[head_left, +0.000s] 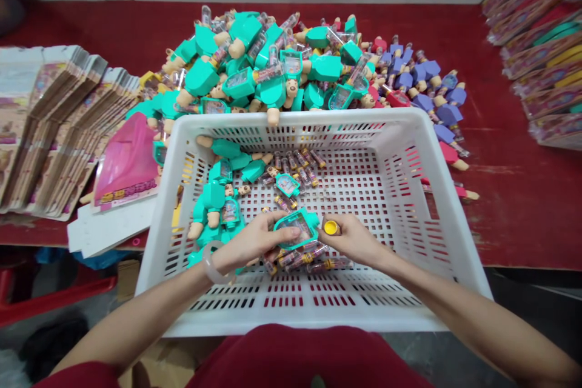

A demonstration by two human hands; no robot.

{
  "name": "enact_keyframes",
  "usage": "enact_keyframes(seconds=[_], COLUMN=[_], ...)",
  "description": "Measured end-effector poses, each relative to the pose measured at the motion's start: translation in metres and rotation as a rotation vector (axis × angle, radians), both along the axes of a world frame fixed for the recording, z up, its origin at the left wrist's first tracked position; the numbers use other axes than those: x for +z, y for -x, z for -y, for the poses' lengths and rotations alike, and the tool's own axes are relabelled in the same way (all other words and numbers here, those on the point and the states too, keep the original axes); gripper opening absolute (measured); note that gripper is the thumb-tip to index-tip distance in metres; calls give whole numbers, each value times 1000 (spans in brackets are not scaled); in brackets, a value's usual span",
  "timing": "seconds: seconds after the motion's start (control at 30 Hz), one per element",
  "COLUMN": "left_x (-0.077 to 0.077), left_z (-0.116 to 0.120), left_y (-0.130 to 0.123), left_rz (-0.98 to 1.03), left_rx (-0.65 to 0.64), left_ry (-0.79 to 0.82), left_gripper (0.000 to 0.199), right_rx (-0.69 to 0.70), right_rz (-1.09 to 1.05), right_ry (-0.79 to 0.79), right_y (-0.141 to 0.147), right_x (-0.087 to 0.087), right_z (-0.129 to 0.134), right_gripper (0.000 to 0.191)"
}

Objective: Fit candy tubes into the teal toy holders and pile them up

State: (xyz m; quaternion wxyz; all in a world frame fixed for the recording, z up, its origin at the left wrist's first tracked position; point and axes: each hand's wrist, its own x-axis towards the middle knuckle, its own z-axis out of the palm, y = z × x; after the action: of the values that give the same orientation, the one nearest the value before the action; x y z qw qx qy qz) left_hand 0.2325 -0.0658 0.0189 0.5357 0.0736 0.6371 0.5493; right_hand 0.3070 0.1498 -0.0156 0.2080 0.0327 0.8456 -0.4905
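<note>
1. Reference landmark: the white perforated plastic crate [291, 318]. All positions below are given relative to it. A red garment [300, 357] sits against its near rim.
2. Left hand [252, 242]: located inside the crate, over the near half. Fingers are closed over a teal windowed toy frame [295, 229], which is firmly held at its left side. A pale bangle [213, 264] encircles the wrist.
3. Right hand [350, 239]: located inside the crate, just right of the teal windowed toy frame. Fingers are curled in a narrow pinch around a yellow round cap [331, 227], which is held at the fingertips, just beside the frame.
4. Crate contents: clear candy-filled tubes [300, 167] lie loose on the floor, some directly beneath both hands. Teal doll-bodied toys [213, 200] are heaped along the left wall.
5. Left of the crate: a pink moulded plastic tray [127, 154] rests on a white card [109, 230], beside stacks of flat printed cards [59, 127].
6. Far rim: a large pile of teal toys [254, 66] lies on a red table [513, 194], with purple and red toys [427, 85] to its right.
7. Far right of the crate: stacked printed packaging [536, 54] rests on the table.
</note>
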Motion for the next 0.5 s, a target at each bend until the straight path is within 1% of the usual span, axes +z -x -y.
enact_keyframes(seconds=[0.07,0.1,0.2,0.3,0.4,0.5], left_x=[4,7,11,10,5,3], left_z=[2,3,6,6,4,2], left_y=[1,1,-1,-6,-11,-14], left_rz=[-17,-12,16,-44,-103,-119], left_rx=[1,-21,-152,-260,-274,-262], left_ry=[-47,-64,-114,-188,-250,-258], left_gripper=[45,47,57,63,72,76], right_rx=[-1,12,77,151,200,219], right_rz=[34,5,-216,-456,-660,-784], right_ry=[85,78,-84,-247,-393,-507], right_y=[0,-1,-2,-5,-6,-4], right_x=[0,0,3,4,3,3], right_z=[1,1,2,4,6,7], right_gripper=[31,30,19,7,5,10])
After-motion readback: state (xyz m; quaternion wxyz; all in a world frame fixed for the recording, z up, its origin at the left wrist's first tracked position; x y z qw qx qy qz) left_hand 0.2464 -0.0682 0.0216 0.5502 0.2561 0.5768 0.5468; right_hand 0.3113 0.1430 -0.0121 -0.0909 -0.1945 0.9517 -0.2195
